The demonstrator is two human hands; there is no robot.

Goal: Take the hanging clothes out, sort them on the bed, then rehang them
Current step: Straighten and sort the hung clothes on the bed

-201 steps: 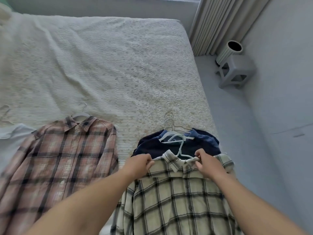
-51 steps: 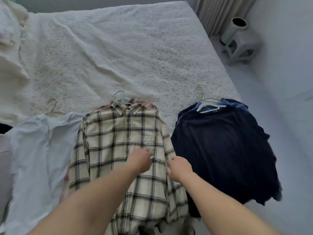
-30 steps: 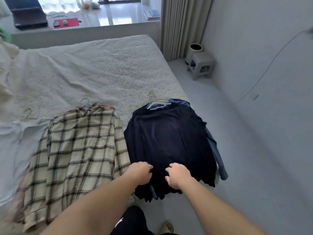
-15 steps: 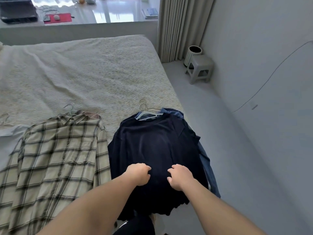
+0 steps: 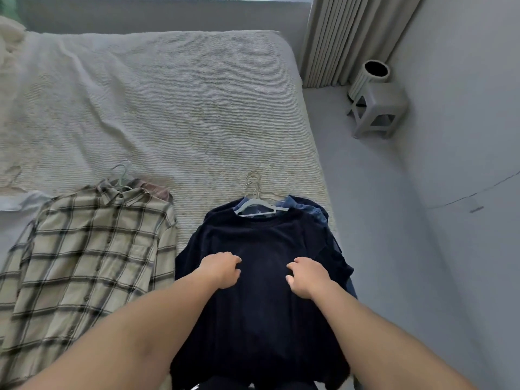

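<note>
A navy sweater lies on top of a pile of blue garments at the bed's right edge, with white and metal hangers at its neck. My left hand and my right hand hover side by side over the sweater's chest, fingers loosely curled, holding nothing. To the left, a cream plaid shirt lies on a pink plaid shirt, of which only the collar shows. A pale shirt peeks in at the far left.
The bed has a cream textured cover. A grey stool and a ribbed cylinder bin stand by the curtain at the back right. Grey floor runs between bed and wall.
The cream plaid shirt went from the navy pile onto the pink plaid shirt. Both hands then let go, moved right over the navy sweater, and are now further up it and wider apart.
</note>
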